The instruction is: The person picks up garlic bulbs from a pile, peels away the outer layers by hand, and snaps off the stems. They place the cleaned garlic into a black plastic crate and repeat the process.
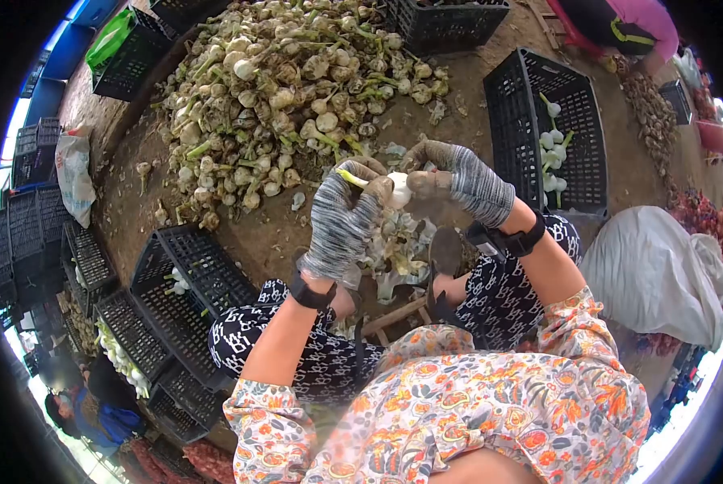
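Observation:
A white, peeled-looking garlic bulb with a short green stem is held up between my two hands. My left hand, in a grey striped glove with darkened fingertips, is closed around the stem side and pinches the bulb. My right hand, gloved alike, has its fingers closed on the bulb's other side. Part of the bulb is hidden by the fingers. Loose garlic skins lie on the ground below my hands, between my feet. Just beyond is a large heap of unpeeled garlic with brown, soiled skins.
Black crate at right holds several white bulbs; another crate at left holds a few. Another crate stands behind the heap. A white sack lies at right. Other people are at the upper right and lower left.

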`<state>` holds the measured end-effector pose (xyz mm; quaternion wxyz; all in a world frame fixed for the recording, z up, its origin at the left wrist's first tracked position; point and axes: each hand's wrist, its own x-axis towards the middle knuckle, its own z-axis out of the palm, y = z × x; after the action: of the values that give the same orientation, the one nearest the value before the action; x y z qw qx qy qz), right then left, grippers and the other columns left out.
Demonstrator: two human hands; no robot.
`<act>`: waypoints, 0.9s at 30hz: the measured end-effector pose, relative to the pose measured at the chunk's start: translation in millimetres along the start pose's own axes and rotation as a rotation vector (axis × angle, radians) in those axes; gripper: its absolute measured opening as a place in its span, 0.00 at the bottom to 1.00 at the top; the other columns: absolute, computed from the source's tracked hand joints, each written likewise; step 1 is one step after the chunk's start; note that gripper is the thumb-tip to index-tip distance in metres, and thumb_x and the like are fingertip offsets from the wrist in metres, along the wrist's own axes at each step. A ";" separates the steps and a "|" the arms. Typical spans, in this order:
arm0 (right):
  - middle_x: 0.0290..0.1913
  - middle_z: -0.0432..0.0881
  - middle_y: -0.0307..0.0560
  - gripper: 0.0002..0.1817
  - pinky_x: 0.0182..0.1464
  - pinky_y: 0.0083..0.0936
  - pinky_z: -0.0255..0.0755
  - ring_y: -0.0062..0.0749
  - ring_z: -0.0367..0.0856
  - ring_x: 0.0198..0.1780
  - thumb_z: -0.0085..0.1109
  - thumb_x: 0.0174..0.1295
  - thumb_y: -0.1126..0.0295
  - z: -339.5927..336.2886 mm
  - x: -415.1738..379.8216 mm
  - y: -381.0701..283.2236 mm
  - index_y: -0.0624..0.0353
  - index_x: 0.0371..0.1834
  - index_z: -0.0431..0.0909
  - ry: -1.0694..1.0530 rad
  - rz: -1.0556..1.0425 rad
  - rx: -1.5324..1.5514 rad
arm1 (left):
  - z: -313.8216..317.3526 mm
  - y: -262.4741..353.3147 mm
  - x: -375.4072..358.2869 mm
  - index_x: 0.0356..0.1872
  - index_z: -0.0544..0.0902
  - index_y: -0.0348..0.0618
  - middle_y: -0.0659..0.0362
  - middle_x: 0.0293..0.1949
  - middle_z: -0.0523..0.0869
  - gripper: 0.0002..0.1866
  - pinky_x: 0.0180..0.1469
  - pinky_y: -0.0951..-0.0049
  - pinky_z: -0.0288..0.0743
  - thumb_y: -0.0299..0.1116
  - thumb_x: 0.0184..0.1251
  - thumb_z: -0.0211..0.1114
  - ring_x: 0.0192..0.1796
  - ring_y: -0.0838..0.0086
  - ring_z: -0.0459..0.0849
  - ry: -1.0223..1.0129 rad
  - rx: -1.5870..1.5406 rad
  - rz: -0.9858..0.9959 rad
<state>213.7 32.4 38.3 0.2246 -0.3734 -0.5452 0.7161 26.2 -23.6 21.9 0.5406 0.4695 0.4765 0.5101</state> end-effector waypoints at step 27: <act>0.35 0.77 0.42 0.18 0.41 0.19 0.72 0.19 0.73 0.38 0.63 0.55 0.64 12.2 -3.4 -6.8 0.63 0.44 0.72 0.094 0.200 0.075 | 1.5 -4.3 0.5 0.37 0.77 0.37 0.60 0.34 0.81 0.09 0.35 0.80 0.73 0.33 0.62 0.60 0.32 0.80 0.78 0.037 -0.246 -0.257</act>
<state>205.8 24.5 47.2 0.1913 -0.4503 -0.4669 0.7366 28.2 -23.3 17.7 0.6456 0.3257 0.4765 0.5001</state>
